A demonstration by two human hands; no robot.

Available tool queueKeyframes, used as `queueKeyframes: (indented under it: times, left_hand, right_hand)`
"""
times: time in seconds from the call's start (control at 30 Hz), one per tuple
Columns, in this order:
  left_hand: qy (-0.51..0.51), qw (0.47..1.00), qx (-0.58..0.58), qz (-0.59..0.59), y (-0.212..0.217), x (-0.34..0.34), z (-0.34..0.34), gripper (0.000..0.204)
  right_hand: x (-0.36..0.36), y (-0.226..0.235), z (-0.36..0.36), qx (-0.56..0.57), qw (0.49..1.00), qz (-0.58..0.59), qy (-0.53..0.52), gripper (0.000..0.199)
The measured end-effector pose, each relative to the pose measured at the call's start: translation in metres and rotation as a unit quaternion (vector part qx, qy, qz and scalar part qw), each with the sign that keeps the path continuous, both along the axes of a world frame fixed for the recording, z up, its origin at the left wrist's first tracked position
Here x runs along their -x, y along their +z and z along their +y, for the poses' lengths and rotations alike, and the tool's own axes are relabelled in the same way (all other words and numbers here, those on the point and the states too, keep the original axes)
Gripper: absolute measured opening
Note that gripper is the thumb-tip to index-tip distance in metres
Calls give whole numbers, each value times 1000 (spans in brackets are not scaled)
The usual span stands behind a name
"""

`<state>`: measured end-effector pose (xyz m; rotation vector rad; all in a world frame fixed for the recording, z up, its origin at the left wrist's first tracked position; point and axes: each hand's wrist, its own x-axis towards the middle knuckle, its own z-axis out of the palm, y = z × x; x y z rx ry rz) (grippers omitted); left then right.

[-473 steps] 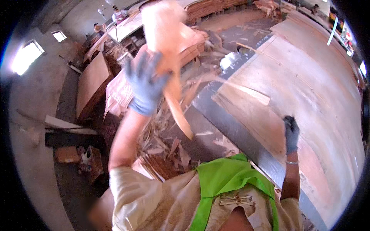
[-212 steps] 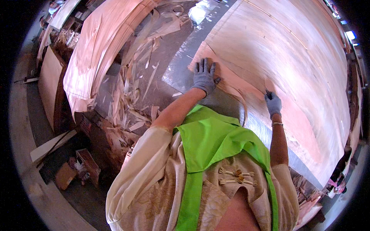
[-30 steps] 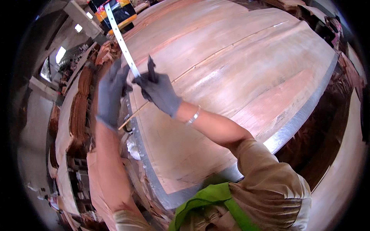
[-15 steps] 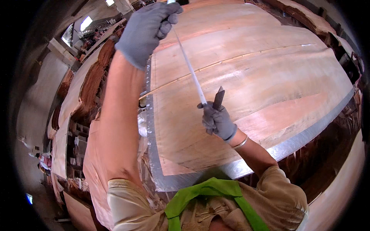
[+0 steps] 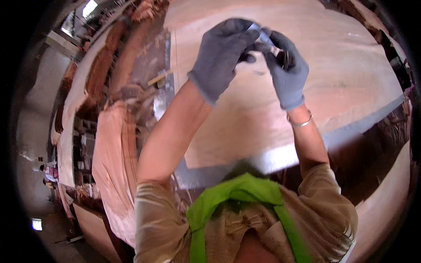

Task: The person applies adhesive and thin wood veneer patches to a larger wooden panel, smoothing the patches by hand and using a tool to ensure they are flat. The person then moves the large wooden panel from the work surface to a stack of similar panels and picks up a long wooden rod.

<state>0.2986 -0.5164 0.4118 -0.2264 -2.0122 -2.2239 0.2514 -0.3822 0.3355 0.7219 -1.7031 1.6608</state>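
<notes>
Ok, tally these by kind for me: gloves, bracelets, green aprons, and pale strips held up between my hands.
Gray gloves: 2
Silvery bracelet: 1
Green apron: 1
Pale strip: 1
Total: 5

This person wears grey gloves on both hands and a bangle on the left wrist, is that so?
Not quite: the head view shows the bangle on the right wrist, not the left. Both hands do wear grey gloves.
</notes>
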Motion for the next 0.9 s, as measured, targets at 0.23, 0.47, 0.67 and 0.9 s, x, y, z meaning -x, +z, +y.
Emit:
queueKeyframes:
  times: [0.23,0.47,0.67,0.9]
  left_hand:
    - [18,1000,-14,12,-82,-66,-22,18]
    - [-58,874,483,3,-326,-212,-156,19]
    - [-78,711,655,243,-384,-224,-156,20]
    - [-40,757,629,171,-407,-221,-153,30]
  right_hand:
    - [-114,-53,26,-52,964,-251,77,12]
    - [-267,-105,63,-48,831,-546,95,17]
    - [-322,-229,-13,-4,725,-676,135,16]
    - [-267,-330,-89,53,744,-661,80,16]
